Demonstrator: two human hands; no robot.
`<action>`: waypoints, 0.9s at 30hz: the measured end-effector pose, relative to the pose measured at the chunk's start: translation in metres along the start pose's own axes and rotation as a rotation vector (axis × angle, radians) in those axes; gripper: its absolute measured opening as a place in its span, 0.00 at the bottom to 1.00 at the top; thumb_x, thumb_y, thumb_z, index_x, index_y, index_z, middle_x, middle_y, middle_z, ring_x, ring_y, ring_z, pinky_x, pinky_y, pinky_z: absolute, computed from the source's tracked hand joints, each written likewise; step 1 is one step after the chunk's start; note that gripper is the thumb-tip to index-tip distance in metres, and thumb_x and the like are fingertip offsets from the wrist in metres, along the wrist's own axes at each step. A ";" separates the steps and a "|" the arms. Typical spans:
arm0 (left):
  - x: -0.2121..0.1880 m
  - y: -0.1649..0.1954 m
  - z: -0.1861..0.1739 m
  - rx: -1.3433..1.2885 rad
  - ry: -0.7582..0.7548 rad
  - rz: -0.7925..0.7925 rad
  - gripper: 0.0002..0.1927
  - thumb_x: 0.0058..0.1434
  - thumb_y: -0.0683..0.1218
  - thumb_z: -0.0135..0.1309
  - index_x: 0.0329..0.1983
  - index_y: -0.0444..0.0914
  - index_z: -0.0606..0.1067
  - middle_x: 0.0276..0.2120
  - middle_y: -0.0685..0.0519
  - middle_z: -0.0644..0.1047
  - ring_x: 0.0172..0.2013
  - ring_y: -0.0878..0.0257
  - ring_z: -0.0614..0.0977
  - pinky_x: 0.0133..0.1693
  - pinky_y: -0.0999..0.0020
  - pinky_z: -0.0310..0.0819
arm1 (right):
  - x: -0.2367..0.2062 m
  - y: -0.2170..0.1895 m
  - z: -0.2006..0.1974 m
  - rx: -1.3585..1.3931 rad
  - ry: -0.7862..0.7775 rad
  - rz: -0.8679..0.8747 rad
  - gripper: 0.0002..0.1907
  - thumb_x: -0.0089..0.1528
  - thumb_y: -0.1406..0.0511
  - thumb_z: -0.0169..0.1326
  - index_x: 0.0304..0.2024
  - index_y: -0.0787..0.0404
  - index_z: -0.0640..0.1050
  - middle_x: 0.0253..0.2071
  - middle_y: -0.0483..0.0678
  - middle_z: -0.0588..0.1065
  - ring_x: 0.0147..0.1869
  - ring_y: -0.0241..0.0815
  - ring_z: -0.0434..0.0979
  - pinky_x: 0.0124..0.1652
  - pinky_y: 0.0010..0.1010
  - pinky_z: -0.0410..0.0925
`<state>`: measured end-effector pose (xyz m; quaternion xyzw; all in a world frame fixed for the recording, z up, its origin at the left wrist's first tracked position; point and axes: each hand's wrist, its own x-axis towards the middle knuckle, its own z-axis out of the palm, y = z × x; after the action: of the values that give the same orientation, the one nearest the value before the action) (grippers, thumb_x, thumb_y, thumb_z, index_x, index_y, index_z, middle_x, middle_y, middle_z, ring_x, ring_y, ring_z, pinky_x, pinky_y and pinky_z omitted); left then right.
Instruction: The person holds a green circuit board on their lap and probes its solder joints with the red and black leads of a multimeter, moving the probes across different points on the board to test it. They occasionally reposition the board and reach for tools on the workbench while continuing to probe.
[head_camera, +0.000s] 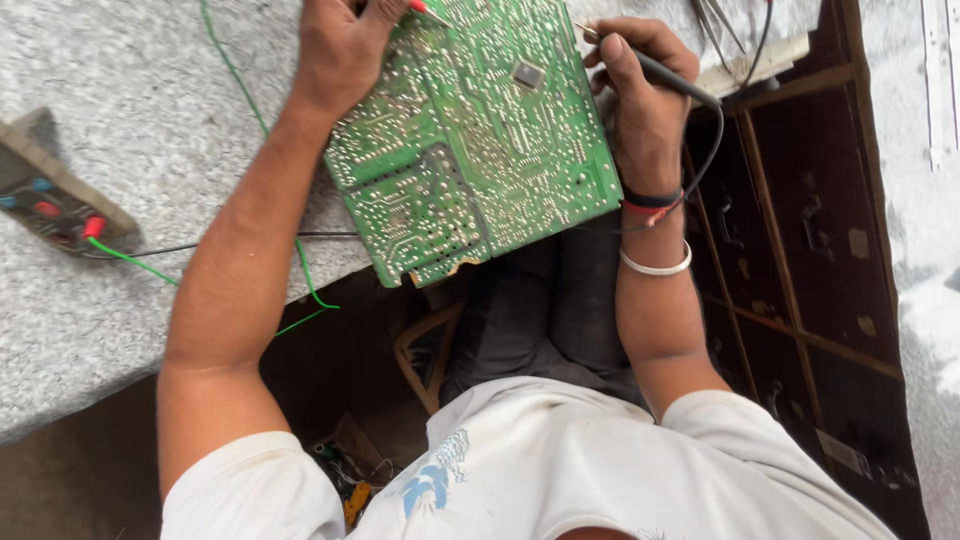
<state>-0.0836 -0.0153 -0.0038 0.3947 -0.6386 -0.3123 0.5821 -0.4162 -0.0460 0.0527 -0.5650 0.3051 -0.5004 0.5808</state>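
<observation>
Head view: a meter (50, 200) lies on the grey bench (130, 100), far left of the green board (470, 140). Left hand (345, 45) pinches a red probe (428, 12) on the board's top. Right hand (640, 85) grips a black probe (670, 78) at its right edge.

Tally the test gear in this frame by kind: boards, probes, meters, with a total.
Circuit board: 1, green, solder side up.
Probes: 2, a red-tipped probe in the left hand and a black probe in the right hand, both tips at the board.
Meter: 1, on the grey tabletop, leads plugged in.
Total: 4.
</observation>
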 end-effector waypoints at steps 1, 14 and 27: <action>-0.002 -0.001 -0.001 0.048 0.030 -0.065 0.16 0.79 0.52 0.55 0.44 0.33 0.78 0.33 0.59 0.76 0.32 0.72 0.73 0.34 0.70 0.66 | 0.000 0.001 -0.001 0.015 -0.023 -0.009 0.11 0.72 0.64 0.61 0.51 0.67 0.80 0.47 0.51 0.81 0.46 0.36 0.80 0.40 0.23 0.71; 0.002 0.012 -0.001 -0.030 0.017 -0.190 0.17 0.79 0.54 0.57 0.42 0.36 0.82 0.25 0.64 0.70 0.24 0.75 0.63 0.26 0.75 0.51 | -0.002 0.004 -0.010 -0.074 -0.049 0.000 0.12 0.72 0.62 0.60 0.48 0.67 0.80 0.46 0.51 0.83 0.48 0.39 0.85 0.43 0.25 0.75; 0.014 0.025 -0.001 0.037 0.053 -0.321 0.18 0.74 0.54 0.58 0.42 0.33 0.79 0.24 0.63 0.70 0.22 0.76 0.65 0.24 0.77 0.53 | 0.003 0.002 -0.001 -0.170 -0.049 -0.074 0.08 0.70 0.67 0.60 0.47 0.68 0.81 0.44 0.50 0.81 0.43 0.32 0.79 0.41 0.23 0.73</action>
<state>-0.0861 -0.0149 0.0247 0.5102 -0.5575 -0.3791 0.5341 -0.4157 -0.0491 0.0512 -0.6352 0.3113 -0.4799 0.5190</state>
